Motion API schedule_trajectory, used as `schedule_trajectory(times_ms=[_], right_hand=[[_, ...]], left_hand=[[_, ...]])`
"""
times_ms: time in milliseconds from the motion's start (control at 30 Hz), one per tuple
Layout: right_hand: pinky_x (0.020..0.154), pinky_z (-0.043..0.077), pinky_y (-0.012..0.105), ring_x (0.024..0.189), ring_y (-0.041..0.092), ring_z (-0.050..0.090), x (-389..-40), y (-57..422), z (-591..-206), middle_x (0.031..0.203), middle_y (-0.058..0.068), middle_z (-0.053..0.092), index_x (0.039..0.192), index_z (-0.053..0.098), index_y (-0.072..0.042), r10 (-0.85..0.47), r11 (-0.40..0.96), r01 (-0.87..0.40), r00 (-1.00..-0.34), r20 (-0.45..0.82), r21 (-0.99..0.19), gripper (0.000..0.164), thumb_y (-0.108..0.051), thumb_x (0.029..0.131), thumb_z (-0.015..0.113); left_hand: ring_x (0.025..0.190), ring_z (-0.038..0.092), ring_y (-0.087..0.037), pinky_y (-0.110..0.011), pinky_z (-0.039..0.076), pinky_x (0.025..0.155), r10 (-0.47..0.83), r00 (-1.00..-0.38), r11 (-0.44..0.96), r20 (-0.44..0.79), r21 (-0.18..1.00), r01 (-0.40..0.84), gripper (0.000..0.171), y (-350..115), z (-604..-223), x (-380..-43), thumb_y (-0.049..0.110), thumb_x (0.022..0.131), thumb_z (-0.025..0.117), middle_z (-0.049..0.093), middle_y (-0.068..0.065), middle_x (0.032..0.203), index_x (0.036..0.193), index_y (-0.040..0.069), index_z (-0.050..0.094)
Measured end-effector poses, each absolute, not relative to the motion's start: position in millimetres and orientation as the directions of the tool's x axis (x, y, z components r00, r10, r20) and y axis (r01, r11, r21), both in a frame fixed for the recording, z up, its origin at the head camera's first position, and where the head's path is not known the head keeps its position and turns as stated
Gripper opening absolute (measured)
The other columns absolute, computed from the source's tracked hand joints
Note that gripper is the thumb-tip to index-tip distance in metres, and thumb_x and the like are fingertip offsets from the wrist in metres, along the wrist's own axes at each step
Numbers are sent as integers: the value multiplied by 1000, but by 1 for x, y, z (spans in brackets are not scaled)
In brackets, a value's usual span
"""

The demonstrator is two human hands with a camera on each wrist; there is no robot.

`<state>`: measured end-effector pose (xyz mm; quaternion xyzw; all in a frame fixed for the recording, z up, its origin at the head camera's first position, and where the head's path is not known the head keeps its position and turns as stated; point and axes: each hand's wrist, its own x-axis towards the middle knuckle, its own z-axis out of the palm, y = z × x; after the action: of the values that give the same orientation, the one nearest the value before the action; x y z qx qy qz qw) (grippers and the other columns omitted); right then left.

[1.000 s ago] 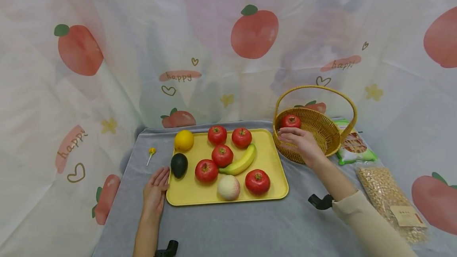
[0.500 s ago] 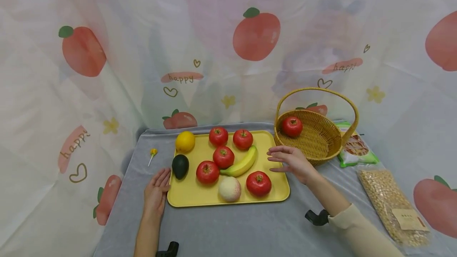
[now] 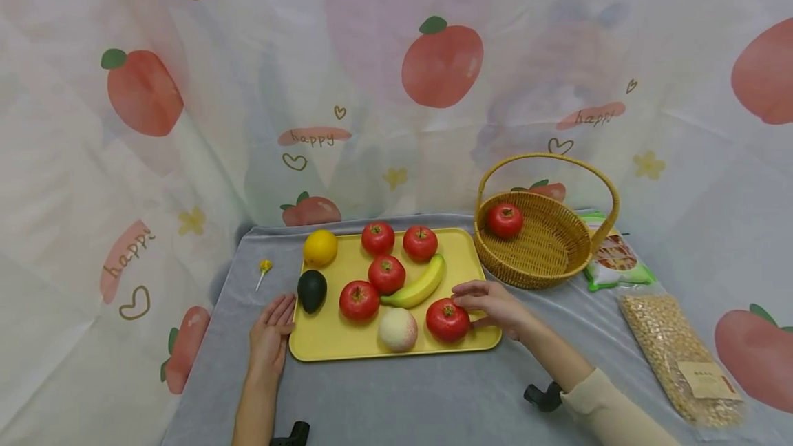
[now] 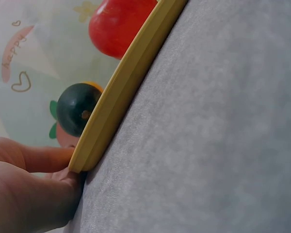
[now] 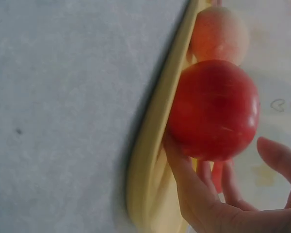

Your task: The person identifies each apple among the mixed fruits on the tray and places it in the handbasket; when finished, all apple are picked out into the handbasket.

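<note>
My right hand (image 3: 495, 305) is spread around a red apple (image 3: 447, 321) at the front right of a yellow tray (image 3: 334, 343). In the right wrist view one finger of this hand (image 5: 208, 204) meets the apple (image 5: 216, 111), while another stays a little apart from it. My left hand (image 3: 269, 336) lies along the tray's left edge with its fingers straight, touching the rim (image 4: 121, 92). A peach (image 3: 398, 330), a banana (image 3: 421, 284), a dark avocado (image 3: 312, 290), a lemon (image 3: 320, 248) and several more red apples (image 3: 359, 301) are on the tray.
A wicker basket (image 3: 545, 274) with a tall handle stands behind right, holding one red apple (image 3: 504, 220). Right of it lie a green-white packet (image 3: 619, 263) and a clear bag of kernels (image 3: 675, 343). A yellow lollipop (image 3: 265, 266) lies left of the tray.
My right hand has come from above the basket, forward and left, down to the front-right apple on the tray. One apple lies in the basket throughout. The left hand has stayed put.
</note>
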<state>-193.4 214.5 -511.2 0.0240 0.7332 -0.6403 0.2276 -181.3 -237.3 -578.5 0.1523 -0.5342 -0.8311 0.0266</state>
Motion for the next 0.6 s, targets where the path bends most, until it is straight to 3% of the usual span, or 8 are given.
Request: schedule_trajectory(times_ms=[367,600], right_hand=[[85,62,58,105,26,69,-190,217,-515,120,17,69,141,50,10,-333,191,336,-861,-383,-922,58,-17,96,75],[83,62,59,108,28,67,-188,216,-518,130,21,61,141,49,11,-341,164,330,-865,-368,-930,57,-18,97,73]], left_hand=[[152,35,-32,-32,35,120,-192,-955,-415,-225,901,-128,78,-237,-577,-182,-30,90,39,33,-26,164,162,-5,25],[153,35,-32,-33,35,121,-199,-950,-402,-241,904,-145,78,-238,-577,-180,-29,90,39,33,-24,165,163,-2,25]])
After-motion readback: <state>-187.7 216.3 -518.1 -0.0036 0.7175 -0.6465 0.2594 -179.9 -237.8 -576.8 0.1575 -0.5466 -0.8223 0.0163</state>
